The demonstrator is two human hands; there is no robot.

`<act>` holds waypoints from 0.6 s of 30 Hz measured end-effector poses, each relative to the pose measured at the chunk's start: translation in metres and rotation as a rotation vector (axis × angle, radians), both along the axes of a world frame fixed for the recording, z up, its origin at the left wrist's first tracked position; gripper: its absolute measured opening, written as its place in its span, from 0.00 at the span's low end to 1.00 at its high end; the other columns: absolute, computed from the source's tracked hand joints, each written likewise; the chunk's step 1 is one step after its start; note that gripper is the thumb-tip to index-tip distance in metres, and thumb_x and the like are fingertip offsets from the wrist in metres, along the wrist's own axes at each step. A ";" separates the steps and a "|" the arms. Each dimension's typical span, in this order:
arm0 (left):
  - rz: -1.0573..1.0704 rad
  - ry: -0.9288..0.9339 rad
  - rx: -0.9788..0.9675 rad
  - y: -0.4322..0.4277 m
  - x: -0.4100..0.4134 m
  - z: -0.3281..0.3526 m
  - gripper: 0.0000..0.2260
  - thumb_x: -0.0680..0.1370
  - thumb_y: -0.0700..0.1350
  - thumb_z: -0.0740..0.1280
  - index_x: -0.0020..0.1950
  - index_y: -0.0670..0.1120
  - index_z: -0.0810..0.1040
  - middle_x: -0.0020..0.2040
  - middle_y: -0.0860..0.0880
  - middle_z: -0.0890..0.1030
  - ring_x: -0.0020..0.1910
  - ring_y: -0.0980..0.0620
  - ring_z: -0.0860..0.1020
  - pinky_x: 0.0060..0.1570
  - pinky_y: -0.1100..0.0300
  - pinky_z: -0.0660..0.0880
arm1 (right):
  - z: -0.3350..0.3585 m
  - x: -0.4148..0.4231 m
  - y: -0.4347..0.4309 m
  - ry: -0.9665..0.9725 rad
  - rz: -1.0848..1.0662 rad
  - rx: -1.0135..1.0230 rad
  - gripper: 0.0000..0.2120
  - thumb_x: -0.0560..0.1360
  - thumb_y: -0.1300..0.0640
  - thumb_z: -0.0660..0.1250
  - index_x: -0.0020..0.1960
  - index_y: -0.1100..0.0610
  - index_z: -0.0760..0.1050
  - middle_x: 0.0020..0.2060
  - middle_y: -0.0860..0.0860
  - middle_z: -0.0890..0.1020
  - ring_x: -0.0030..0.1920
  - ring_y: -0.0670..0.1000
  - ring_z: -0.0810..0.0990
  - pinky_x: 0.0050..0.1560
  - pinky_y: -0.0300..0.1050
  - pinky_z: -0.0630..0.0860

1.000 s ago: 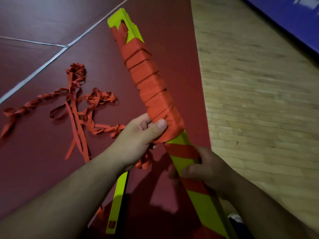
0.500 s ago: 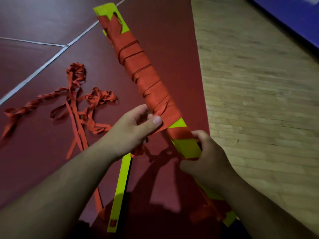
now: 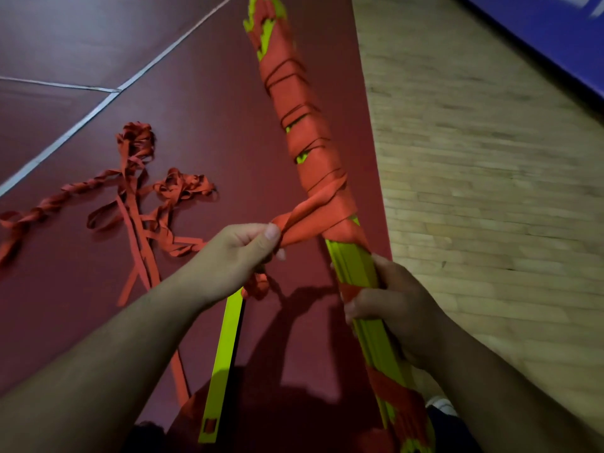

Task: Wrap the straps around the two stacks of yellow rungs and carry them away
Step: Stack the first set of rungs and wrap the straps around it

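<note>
A dark red floor point(image 3: 81, 44) spreads under and to the left of both hands, crossed by white lines point(image 3: 98, 106) far beyond the left hand. A pale wooden floor point(image 3: 490, 191) fills the side to the right of the right hand, and a blue surface point(image 3: 555, 34) edges it at the far corner. The stack of yellow rungs point(image 3: 353, 266) is held off the floor. It runs from below the right wrist up and away past both hands. Most of its length beyond the hands is bound in turns of orange strap point(image 3: 307, 138), with more turns on its near end behind the right hand. A tangle of loose straps point(image 3: 140, 204) lies on the red floor to the left of and beyond the left hand, well apart from the stack. A single yellow rung point(image 3: 225, 351) lies flat on the floor under the left forearm. The right hand point(image 3: 392, 308) has its fingers curled round a bare yellow stretch of the stack. The left hand point(image 3: 242, 256), just left of the stack, pinches a bunched length of the strap between thumb and fingers. That length leads straight from the pinch onto the last turn on the stack.
</note>
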State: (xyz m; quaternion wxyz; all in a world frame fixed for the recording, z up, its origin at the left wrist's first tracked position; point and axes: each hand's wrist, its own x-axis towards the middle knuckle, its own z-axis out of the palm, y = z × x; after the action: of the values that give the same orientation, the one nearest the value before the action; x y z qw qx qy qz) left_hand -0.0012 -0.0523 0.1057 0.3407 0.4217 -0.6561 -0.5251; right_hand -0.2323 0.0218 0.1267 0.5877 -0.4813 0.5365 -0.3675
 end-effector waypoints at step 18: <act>-0.054 -0.011 0.083 0.007 -0.008 0.003 0.07 0.74 0.42 0.58 0.48 0.42 0.73 0.35 0.50 0.76 0.36 0.34 0.77 0.47 0.28 0.76 | 0.001 -0.005 0.000 0.300 -0.018 -0.025 0.13 0.56 0.59 0.70 0.40 0.58 0.78 0.25 0.47 0.73 0.27 0.48 0.71 0.29 0.44 0.67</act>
State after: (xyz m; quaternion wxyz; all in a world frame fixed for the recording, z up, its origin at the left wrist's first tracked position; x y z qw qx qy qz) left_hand -0.0094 -0.0451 0.1088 0.3052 0.4205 -0.6465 -0.5586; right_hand -0.2371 0.0220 0.1275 0.4915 -0.5332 0.6179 -0.3037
